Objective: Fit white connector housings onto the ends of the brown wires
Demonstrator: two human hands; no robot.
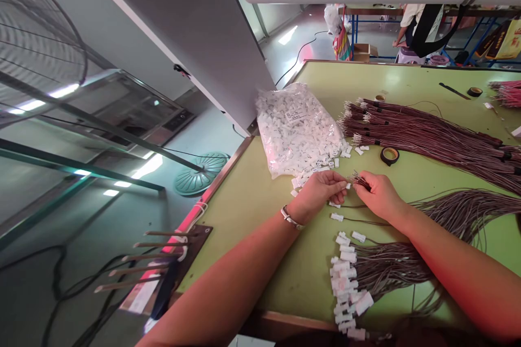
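Note:
My left hand [325, 187] pinches a small white plastic connector [348, 186] between thumb and fingers. Close to its right, my right hand [376, 192] is closed round a bundle of thin brown wires [360, 180], their metal-tipped ends pointing at the connector. Whether a wire tip sits inside the connector is too small to tell. Behind my left hand lies a clear plastic bag [299, 127] full of white connectors, some spilled at its mouth. Nearer to me, wires with white connectors on their ends [345, 276] lie in a pile, and a single one [337, 217] lies apart.
Bundles of brown wires [423, 130] lie across the table's back right. Rolls of black tape [389, 156] and a dark slim tool [455, 91] lie near them. A pegged board [191, 249] sits on the left edge. A fan [40, 27] stands at left; a person [411, 21] is far behind.

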